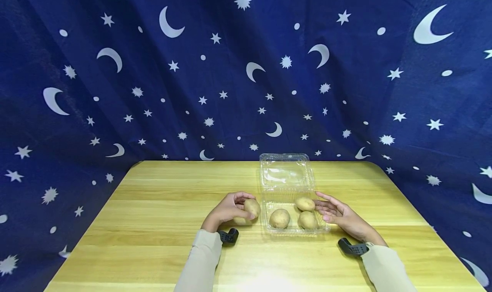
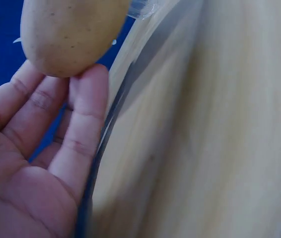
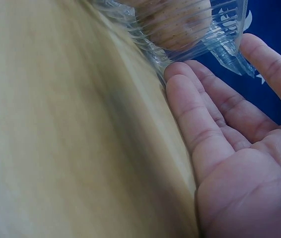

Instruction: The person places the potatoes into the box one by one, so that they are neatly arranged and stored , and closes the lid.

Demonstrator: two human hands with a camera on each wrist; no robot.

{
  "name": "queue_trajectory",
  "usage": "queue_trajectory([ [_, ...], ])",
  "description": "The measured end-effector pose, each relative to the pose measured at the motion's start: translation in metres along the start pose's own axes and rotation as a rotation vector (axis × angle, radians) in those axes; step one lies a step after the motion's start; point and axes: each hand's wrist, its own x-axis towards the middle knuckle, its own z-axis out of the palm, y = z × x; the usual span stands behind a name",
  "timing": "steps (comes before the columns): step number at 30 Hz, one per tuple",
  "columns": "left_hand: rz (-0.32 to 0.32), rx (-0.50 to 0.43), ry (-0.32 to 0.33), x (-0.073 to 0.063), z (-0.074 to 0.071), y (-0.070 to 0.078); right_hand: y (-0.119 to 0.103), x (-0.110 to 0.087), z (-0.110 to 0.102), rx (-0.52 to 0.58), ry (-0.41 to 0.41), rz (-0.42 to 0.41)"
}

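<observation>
Between thumb and fingertips, my left hand (image 1: 230, 208) pinches a potato (image 1: 252, 208) just left of a clear plastic clamshell box (image 1: 274, 230). The left wrist view shows this potato (image 2: 73, 34) large at the fingertips. Below it in the head view, a pale rounded shape like another potato (image 1: 240, 220) shows partly behind the hand. Three potatoes lie in the box: one at front left (image 1: 279, 218), one at front right (image 1: 308, 220), one behind (image 1: 305, 204). My right hand (image 1: 344, 219) rests at the box's right side, fingers extended, fingertips right at the ribbed wall (image 3: 190, 39).
The box's hinged lid (image 1: 286, 172) stands raised at its back, toward the table's far edge. Under everything is a light wood table (image 1: 161, 215). A dark blue curtain (image 1: 230, 70) with white moons and stars hangs behind and along both sides.
</observation>
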Motion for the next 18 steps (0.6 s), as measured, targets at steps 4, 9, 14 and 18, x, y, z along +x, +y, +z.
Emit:
queue_trajectory([
  [4, 0.028, -0.045, 0.013, 0.0006, -0.0006, 0.0010, 0.0000, -0.0001, 0.0001, -0.001, 0.002, -0.001],
  [9, 0.062, -0.082, 0.035, 0.0020, -0.0017, 0.0031, -0.0010, 0.0000, 0.0005, 0.000, 0.000, -0.004],
  [14, 0.079, -0.096, 0.050, 0.0036, -0.0006, 0.0053, -0.0024, -0.0001, 0.0011, 0.012, -0.003, -0.005],
  [18, 0.090, -0.096, 0.060, 0.0041, 0.0031, 0.0083, -0.0027, 0.0000, 0.0014, 0.014, -0.001, -0.003],
])
